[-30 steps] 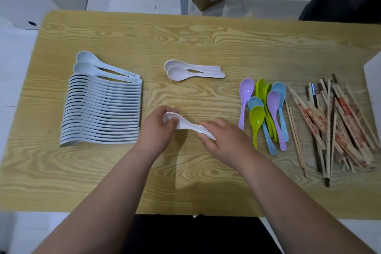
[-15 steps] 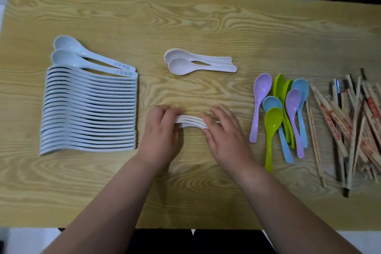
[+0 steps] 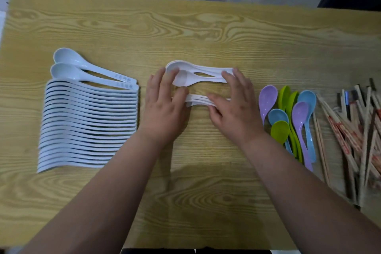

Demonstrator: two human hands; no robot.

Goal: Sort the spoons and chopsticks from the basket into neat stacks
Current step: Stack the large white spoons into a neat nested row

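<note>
The small stack of white spoons is lying between the thumbs. The left hand is pressing its bowl end and the right hand is covering its handles. Both hands are stretching their fingers nearly straight, touching the white spoon pair just beyond. Outside the left hand the long spoon row is sitting, and outside the right are the coloured spoons, then the chopsticks, all resting on the wooden table.

left arm: bare, enters from 7 o'clock | left hand: palm down, fingers straight, tips toward 12 o'clock | right arm: bare, enters from 5 o'clock | right hand: palm down, fingers straight and spread, thumb toward 10 o'clock | hands side by side, apart
</note>
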